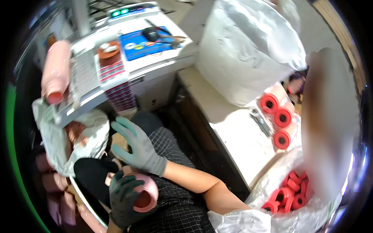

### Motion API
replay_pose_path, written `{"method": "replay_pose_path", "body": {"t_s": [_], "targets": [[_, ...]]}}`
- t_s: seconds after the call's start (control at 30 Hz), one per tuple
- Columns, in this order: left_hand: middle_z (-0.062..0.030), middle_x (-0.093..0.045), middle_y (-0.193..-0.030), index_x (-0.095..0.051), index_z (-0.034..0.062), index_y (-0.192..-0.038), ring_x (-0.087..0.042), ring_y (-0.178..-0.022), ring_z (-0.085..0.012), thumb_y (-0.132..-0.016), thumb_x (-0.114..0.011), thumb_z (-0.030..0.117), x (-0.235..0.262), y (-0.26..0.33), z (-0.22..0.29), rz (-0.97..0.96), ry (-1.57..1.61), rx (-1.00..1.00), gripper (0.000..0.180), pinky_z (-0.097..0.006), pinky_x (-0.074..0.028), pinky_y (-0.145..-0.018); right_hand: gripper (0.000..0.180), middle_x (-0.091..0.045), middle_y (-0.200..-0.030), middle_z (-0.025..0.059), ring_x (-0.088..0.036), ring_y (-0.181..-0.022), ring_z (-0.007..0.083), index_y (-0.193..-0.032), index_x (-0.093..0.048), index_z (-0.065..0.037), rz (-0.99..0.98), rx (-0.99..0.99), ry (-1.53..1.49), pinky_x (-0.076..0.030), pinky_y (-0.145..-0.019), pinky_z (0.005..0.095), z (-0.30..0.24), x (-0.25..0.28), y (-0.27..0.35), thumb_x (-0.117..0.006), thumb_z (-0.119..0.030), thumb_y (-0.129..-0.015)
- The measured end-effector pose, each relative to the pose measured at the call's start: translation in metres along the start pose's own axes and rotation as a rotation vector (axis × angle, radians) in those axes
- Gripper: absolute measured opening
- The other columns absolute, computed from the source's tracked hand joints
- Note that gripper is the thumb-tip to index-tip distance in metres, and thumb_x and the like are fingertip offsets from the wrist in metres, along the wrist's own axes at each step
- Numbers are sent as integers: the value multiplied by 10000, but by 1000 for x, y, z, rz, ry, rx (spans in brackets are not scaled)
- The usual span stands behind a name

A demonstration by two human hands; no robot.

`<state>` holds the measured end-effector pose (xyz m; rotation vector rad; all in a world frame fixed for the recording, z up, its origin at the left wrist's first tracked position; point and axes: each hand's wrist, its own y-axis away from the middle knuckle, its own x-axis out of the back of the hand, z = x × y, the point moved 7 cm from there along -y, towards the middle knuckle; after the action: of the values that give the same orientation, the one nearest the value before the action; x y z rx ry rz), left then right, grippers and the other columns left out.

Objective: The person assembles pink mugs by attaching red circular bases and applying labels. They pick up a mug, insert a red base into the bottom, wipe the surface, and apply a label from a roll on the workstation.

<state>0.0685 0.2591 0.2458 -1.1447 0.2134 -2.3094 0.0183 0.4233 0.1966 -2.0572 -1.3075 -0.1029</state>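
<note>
My left hand [126, 198], in a dark grey glove, is closed around a pink hollow bottle [149, 190] in my lap. The bottle's round open mouth faces toward me and to the right. Just above it my right hand [136, 145], in a light grey and teal glove, has its fingers spread and nothing in it. Another pink bottle [56, 73] lies on the left end of the white machine [163, 62], its open neck toward me.
A plastic-lined bin [99, 130] stands left, above more pink bottles [68, 206]. On the right bench [233, 136] lie several pink rolls with red ends [283, 117]. A bag [256, 211] holds red ring-shaped parts [289, 194]. Behind stands a large white sack [233, 54].
</note>
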Motion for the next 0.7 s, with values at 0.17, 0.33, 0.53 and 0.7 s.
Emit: {"method": "replay_pose_path", "body": {"t_s": [0.17, 0.33, 0.53, 0.7], "targets": [[-153, -708, -1030, -587, 52, -1178, -680, -962, -354, -583, -953, 218, 24, -10, -30, 269, 195, -229, 718, -548, -499, -939, 92, -746, -1055, 152, -720, -957, 309, -977, -766, -39, 291, -315, 151, -577, -866, 387, 71, 142, 125, -747, -113, -925], [-182, -680, -1049, -582, 52, -1283, -659, -952, -345, -509, -937, 197, 10, -20, -39, 83, 352, -9, 864, -528, -504, -919, 195, -730, -1071, 144, -713, -930, 260, -1086, -725, -29, 797, -771, 588, -570, -830, 381, 131, 341, 244, -662, -187, -991], [-181, -645, -1101, -632, 81, -1177, -640, -903, -316, -588, -851, 97, 2, -48, -15, 231, 155, -34, 628, -409, -514, -783, 133, -675, -1044, 151, -674, -935, 368, -968, -709, -101, 470, -838, 1531, -551, -809, 484, 175, 430, 259, -666, -199, -891], [-144, -564, -1366, -454, 27, -1435, -609, -1121, -293, -658, -868, 112, 0, -17, -54, 77, 376, 355, 885, -405, -527, -976, 151, -743, -980, 156, -738, -880, 332, -1072, -717, -79, 492, -710, 940, -573, -790, 434, 147, 371, 179, -715, -155, -941]]}}
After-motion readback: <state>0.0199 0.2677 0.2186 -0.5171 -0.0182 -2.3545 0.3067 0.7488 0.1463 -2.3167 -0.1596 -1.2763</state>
